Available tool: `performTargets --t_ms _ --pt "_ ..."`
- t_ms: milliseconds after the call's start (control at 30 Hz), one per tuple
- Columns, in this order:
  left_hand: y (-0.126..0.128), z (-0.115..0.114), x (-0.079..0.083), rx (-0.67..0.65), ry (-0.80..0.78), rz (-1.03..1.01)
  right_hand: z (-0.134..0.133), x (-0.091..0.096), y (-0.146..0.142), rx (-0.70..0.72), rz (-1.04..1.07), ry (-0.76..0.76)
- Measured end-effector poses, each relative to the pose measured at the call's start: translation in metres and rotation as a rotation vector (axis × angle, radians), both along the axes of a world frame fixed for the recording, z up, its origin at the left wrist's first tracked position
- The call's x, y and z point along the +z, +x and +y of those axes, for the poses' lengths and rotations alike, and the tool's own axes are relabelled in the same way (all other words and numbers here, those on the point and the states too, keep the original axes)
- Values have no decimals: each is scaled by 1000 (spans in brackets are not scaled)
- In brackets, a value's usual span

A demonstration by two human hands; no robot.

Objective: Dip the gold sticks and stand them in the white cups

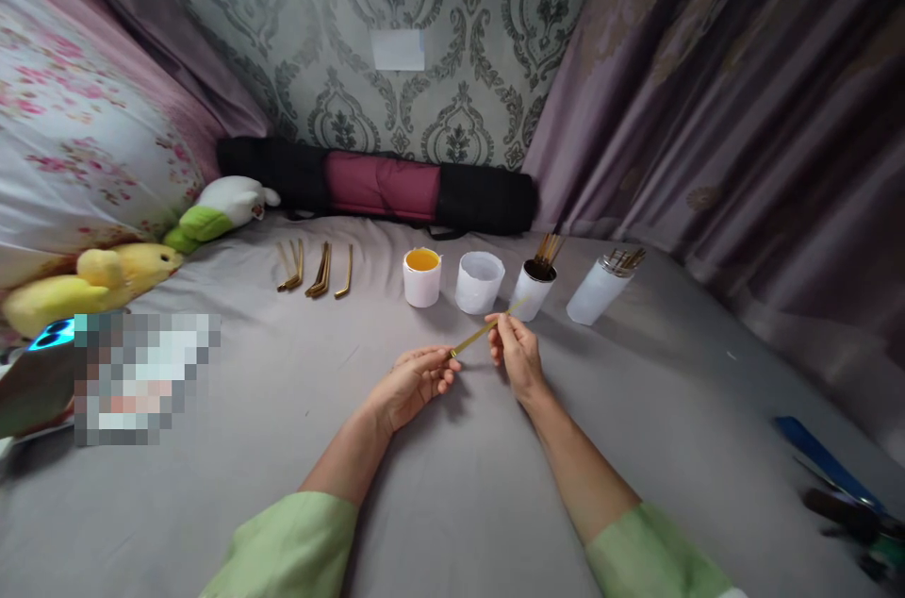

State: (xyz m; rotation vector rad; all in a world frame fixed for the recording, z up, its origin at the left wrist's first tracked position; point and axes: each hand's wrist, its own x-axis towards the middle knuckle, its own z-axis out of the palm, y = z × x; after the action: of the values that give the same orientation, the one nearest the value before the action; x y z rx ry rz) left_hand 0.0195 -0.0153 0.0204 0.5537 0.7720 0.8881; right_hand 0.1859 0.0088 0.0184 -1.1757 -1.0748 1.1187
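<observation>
grip of left hand and right hand pinching one gold stick, both hands slanting inward

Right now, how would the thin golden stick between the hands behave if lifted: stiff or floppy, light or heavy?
The thin golden stick seems fairly stiff, running straight between the left hand and the right hand without visible sag. It is probably light, being so slender.

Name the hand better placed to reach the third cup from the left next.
Likely the right hand: it holds the golden stick close to that cup; the left hand, also holding it, is farther off.
</observation>
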Motion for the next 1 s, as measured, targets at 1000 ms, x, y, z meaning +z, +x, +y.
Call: performTargets --t_ms 1000 --pt "-1 0 2 -1 -15 14 15 2 30 -236 160 134"
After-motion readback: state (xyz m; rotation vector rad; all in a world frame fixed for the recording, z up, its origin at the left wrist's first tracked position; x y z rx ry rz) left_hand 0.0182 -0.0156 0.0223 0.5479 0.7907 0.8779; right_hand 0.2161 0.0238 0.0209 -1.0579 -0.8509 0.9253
